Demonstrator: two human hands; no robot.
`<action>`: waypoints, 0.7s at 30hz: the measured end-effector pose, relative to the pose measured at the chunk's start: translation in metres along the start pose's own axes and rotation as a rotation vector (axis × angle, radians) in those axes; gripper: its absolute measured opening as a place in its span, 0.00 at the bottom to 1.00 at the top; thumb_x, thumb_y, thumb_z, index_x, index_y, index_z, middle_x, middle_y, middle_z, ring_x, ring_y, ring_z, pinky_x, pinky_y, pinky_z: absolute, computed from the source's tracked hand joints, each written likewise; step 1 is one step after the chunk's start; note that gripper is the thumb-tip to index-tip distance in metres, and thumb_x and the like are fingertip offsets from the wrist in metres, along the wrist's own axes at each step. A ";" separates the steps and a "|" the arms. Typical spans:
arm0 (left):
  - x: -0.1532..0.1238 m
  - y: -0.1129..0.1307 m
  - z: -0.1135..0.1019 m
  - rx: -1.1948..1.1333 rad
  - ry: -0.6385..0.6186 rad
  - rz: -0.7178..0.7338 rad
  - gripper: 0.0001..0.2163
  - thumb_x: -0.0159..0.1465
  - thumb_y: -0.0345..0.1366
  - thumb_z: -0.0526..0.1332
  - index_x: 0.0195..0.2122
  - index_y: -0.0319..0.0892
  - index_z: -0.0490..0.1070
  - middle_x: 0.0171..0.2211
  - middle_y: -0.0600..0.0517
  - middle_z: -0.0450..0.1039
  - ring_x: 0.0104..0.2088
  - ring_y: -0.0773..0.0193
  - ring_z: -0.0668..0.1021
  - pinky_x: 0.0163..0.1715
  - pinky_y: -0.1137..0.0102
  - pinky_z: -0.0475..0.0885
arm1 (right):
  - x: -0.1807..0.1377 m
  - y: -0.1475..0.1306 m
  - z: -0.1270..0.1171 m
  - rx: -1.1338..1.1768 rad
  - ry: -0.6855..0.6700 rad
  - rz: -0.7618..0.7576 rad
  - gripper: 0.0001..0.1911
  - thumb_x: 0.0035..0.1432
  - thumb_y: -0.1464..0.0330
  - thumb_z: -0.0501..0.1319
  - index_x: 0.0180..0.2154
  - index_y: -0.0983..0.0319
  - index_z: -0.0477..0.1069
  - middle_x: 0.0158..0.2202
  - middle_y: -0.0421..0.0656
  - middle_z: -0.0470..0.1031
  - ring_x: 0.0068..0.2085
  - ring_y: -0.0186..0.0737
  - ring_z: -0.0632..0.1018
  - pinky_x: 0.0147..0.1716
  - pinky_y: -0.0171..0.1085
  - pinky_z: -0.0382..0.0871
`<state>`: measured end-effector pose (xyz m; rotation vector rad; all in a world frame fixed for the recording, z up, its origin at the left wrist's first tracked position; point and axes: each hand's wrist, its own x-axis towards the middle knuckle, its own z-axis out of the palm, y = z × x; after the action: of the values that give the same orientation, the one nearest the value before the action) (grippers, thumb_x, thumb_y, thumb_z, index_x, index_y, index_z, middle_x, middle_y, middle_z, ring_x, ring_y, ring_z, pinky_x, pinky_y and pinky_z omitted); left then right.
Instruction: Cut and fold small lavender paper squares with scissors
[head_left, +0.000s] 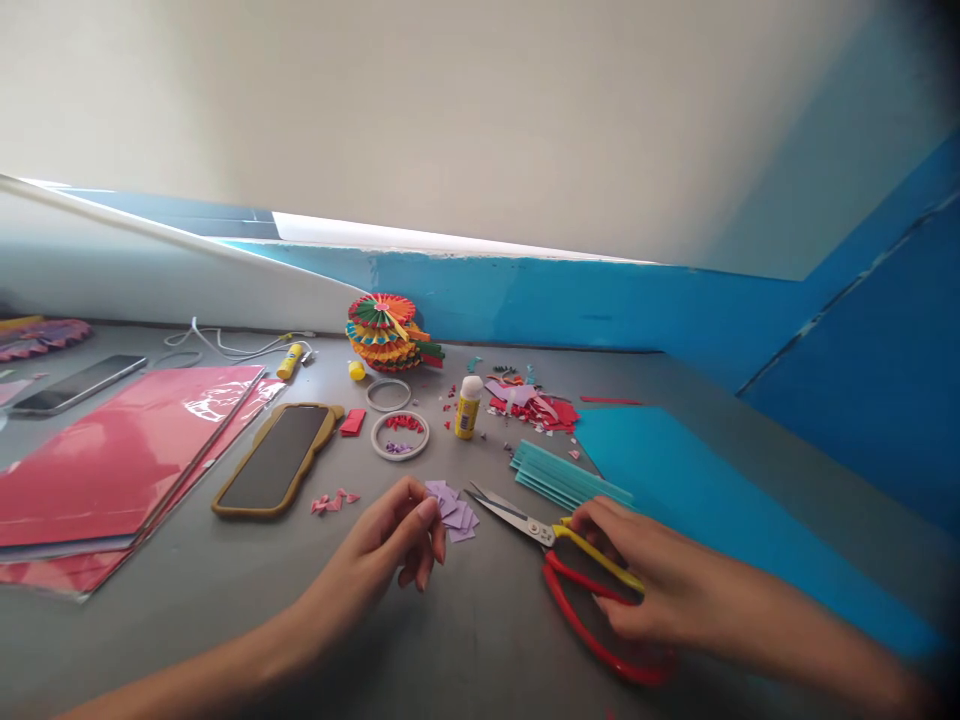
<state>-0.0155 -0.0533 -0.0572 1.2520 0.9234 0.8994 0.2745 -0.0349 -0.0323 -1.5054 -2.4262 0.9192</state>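
Note:
My left hand (394, 545) hovers low over the grey table, its fingers pinched together at the edge of a small heap of purple paper squares (453, 510); what they pinch is too small to make out. My right hand (637, 580) rests on the red and yellow handles of a pair of scissors (555, 560) lying flat, blades pointing left toward the purple squares. Its fingers curl over the handles.
A phone in a tan case (276, 457), red paper sheets (112, 460), a glue bottle (468, 407), two white rings (400, 436), folded teal strips (559, 478) and a teal sheet (675, 480) lie about. A colourful folded paper ornament (386, 333) stands at the back.

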 end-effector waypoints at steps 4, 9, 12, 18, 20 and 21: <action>0.000 0.001 -0.001 0.009 0.002 0.029 0.12 0.70 0.43 0.50 0.33 0.40 0.61 0.27 0.56 0.67 0.22 0.74 0.67 0.23 0.76 0.59 | 0.001 -0.002 -0.010 0.005 -0.089 0.066 0.12 0.52 0.71 0.61 0.40 0.57 0.68 0.37 0.42 0.71 0.35 0.43 0.74 0.31 0.36 0.68; 0.002 0.000 -0.003 -0.008 0.004 0.037 0.11 0.69 0.43 0.51 0.36 0.41 0.61 0.30 0.55 0.69 0.21 0.74 0.69 0.21 0.76 0.57 | 0.009 -0.001 -0.017 0.033 -0.075 0.127 0.09 0.59 0.59 0.59 0.33 0.58 0.69 0.30 0.41 0.70 0.30 0.41 0.69 0.26 0.36 0.61; 0.001 0.003 -0.002 0.024 0.011 0.033 0.11 0.69 0.43 0.52 0.37 0.41 0.62 0.31 0.55 0.71 0.21 0.74 0.71 0.21 0.76 0.56 | 0.019 -0.011 -0.011 0.264 -0.022 0.100 0.11 0.59 0.57 0.60 0.38 0.58 0.68 0.34 0.41 0.69 0.32 0.38 0.69 0.28 0.34 0.61; -0.006 0.017 0.000 0.049 0.072 0.074 0.10 0.68 0.42 0.54 0.35 0.40 0.64 0.29 0.56 0.70 0.20 0.74 0.70 0.21 0.76 0.58 | 0.016 -0.048 0.014 0.916 -0.241 -0.095 0.28 0.55 0.41 0.54 0.39 0.60 0.65 0.26 0.36 0.61 0.24 0.32 0.58 0.24 0.33 0.55; -0.009 0.021 0.000 0.045 0.090 0.079 0.10 0.67 0.41 0.56 0.34 0.40 0.65 0.29 0.56 0.70 0.21 0.74 0.70 0.23 0.76 0.61 | 0.010 -0.056 0.019 0.906 -0.309 -0.058 0.32 0.48 0.39 0.58 0.42 0.59 0.65 0.27 0.37 0.62 0.24 0.31 0.58 0.22 0.32 0.55; -0.011 0.023 0.000 0.041 0.095 0.082 0.10 0.67 0.41 0.56 0.33 0.40 0.65 0.28 0.56 0.70 0.21 0.74 0.70 0.24 0.75 0.62 | 0.007 -0.058 0.021 0.898 -0.342 -0.018 0.32 0.49 0.40 0.58 0.43 0.58 0.65 0.28 0.38 0.63 0.24 0.31 0.59 0.22 0.32 0.56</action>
<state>-0.0207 -0.0607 -0.0339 1.2993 0.9755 1.0158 0.2177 -0.0559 -0.0183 -1.0230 -1.7237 2.0156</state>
